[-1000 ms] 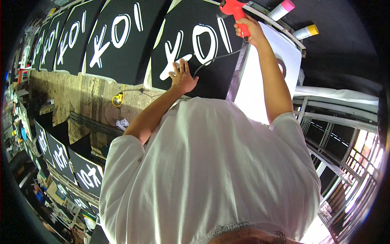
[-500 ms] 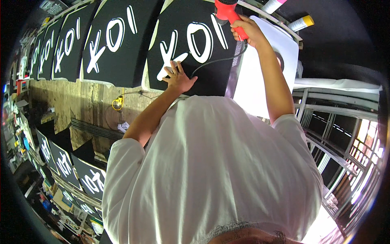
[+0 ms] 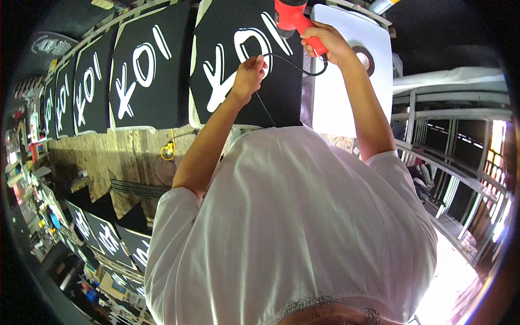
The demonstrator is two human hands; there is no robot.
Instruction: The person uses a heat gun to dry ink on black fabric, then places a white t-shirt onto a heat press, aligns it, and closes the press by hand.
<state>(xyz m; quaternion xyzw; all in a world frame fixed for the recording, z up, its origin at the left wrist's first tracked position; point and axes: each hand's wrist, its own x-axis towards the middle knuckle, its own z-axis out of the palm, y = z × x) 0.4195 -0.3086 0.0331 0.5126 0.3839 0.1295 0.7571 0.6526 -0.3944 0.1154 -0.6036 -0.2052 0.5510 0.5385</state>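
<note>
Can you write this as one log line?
left hand: holding cord | right hand: gripping red tool | nearby: black sheet, white letters on it

Red gun-shaped tool (image 3: 294, 20) in right hand (image 3: 329, 44) looked smooth, faintly glossy plastic; dark cord (image 3: 304, 72) by left hand (image 3: 249, 79), rubbery. Beneath left hand, panel (image 3: 281, 95) seemed matt black cloth, its white lettering (image 3: 218, 96) smooth. Left of it, boards (image 3: 135, 157) showed rough, worn wood.

Head cam, facing dn, near, rim unclear
</note>
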